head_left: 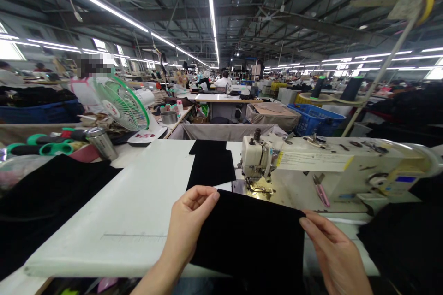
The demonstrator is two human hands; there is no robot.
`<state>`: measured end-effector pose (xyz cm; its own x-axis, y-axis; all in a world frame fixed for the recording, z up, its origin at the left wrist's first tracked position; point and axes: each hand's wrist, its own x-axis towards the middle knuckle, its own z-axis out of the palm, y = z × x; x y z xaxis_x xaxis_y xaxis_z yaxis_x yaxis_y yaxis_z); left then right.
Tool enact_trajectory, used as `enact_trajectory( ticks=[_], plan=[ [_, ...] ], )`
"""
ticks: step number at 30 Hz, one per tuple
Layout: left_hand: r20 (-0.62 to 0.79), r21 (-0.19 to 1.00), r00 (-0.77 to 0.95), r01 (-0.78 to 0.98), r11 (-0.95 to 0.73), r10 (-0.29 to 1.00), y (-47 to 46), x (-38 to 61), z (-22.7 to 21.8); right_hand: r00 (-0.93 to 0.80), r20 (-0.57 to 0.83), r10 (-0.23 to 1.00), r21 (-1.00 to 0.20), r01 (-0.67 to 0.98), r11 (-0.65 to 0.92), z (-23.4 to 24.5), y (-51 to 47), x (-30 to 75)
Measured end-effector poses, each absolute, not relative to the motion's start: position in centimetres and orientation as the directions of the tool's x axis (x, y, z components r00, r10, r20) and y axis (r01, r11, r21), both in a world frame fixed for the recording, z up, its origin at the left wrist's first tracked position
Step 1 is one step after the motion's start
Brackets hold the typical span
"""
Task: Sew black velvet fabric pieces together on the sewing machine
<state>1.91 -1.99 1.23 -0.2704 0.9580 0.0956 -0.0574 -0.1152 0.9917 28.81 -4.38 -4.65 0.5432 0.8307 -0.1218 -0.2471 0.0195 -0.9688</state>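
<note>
A black fabric piece (252, 239) hangs stretched between my two hands at the front of the sewing table (138, 203). My left hand (190, 216) pinches its upper left corner between thumb and fingers. At the upper right corner, my right hand (332, 244) grips the cloth the same way. Just beyond the held edge stands a sewing machine (258, 159), its presser foot and metal plate lit by a small lamp. Another black fabric piece (211, 166) lies flat on the table to the left of the machine head.
Pink-handled thread snips (321, 191) rest on the machine bed. Black fabric (51, 207) is heaped at the left, near a steel flask (101, 143) and a green fan (121, 103). Dark thread cones (351, 88) and a blue basket (318, 120) stand behind the machine. More black fabric (401, 244) lies right.
</note>
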Motion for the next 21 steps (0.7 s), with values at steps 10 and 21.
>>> enact_trajectory(
  ticks=[10,21],
  plan=[
    [0.11,0.983,-0.355,-0.099,-0.154,0.928,-1.0,1.3,0.5,0.439,0.058,0.897,-0.987,-0.111,0.118,-4.0,-4.9,28.5],
    [0.11,0.982,-0.461,-0.086,-0.168,0.88,-0.2,-0.2,-1.9,0.401,0.08,0.912,-0.941,-0.271,0.201,-2.2,-4.3,27.0]
  ],
)
